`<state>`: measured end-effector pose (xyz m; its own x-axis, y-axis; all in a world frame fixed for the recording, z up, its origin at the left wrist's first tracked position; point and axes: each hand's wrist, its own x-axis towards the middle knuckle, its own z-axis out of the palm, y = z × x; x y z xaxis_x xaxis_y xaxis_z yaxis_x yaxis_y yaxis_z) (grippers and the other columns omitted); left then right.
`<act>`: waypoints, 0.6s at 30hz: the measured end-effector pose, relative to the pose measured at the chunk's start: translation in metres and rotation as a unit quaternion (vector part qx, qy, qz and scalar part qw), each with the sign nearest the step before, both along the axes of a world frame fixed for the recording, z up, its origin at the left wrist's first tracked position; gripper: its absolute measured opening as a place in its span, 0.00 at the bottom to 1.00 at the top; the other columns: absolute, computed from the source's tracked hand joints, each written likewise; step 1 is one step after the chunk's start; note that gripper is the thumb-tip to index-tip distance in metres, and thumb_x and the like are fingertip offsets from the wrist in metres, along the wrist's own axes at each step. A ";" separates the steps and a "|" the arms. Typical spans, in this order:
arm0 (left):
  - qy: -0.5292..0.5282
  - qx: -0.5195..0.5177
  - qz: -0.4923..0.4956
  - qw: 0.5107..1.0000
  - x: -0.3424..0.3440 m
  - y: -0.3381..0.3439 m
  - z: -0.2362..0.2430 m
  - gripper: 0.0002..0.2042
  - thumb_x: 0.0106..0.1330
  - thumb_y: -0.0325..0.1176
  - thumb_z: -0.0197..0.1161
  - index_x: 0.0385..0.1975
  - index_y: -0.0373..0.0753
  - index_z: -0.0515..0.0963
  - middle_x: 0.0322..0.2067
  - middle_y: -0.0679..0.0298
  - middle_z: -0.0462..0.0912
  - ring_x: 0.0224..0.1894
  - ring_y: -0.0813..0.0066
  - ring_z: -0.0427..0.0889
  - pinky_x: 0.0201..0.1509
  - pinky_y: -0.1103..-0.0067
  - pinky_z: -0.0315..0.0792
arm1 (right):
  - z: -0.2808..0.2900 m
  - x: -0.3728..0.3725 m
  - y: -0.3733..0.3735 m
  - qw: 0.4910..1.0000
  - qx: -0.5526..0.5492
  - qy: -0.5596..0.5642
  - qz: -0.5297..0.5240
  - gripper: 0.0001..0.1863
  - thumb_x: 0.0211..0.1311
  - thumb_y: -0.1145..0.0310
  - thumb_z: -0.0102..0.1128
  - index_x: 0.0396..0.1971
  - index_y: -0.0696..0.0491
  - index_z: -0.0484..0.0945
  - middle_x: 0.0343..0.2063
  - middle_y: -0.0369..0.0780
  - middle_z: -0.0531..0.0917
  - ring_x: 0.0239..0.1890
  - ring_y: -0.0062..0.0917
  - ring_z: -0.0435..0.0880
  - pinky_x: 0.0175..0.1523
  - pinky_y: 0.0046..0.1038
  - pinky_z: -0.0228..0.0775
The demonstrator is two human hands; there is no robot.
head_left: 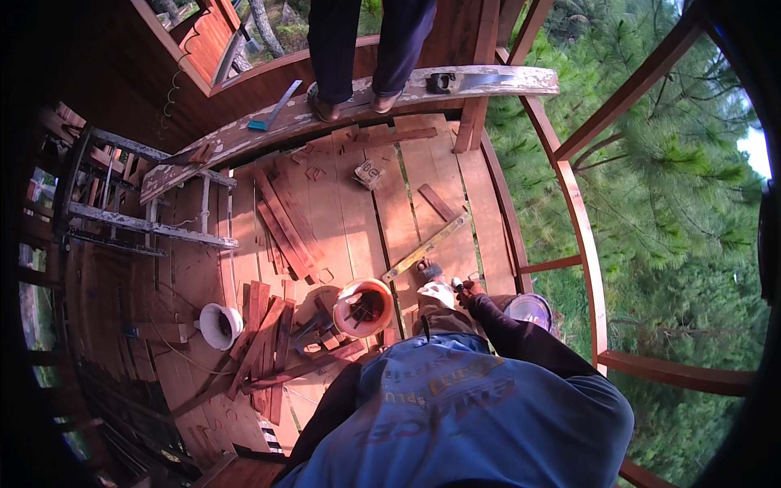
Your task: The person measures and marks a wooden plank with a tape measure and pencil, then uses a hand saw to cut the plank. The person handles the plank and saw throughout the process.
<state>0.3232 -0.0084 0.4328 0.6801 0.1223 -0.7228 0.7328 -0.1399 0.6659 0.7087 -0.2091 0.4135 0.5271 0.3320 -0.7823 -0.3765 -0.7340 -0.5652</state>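
My right hand (pixel 467 294) is low in front of my right side, next to my foot and a pale cloth-like patch (pixel 439 293). Its fingers are curled around something small and whitish that I cannot make out. My left arm, in a dark sleeve (pixel 329 398), reaches down on the left of my blue shirt; the shirt hides that hand. An orange bucket (pixel 385 307) with dark bits inside stands just ahead of the left arm. Ahead of my foot lies a yellow spirit level (pixel 425 248), slanting across the floorboards. A short wood strip (pixel 438 202) lies near its far end.
Another person's legs (pixel 332 49) stand on a worn plank (pixel 293 122) holding a handsaw (pixel 468 82) and a square (pixel 275 107). Left are a ladder (pixel 154 222), a white bucket (pixel 220 326) and piled wood strips (pixel 260 333). Posts and rails (pixel 587 252) edge the right side.
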 end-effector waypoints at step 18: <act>0.181 0.039 0.094 0.978 0.182 -0.081 0.033 0.21 0.71 0.51 0.53 0.56 0.47 0.80 0.57 0.52 0.80 0.58 0.52 0.80 0.61 0.60 0.73 | 0.091 0.520 0.496 0.826 0.110 -0.523 0.179 0.24 0.62 0.46 0.63 0.53 0.44 0.82 0.53 0.46 0.83 0.58 0.45 0.80 0.61 0.43 0.71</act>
<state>0.5048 -0.0889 0.4655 0.3419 0.2843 -0.8957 0.9361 -0.0196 0.3511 1.2285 0.2866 0.5043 0.7137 0.6867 0.1386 0.6214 -0.5292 -0.5778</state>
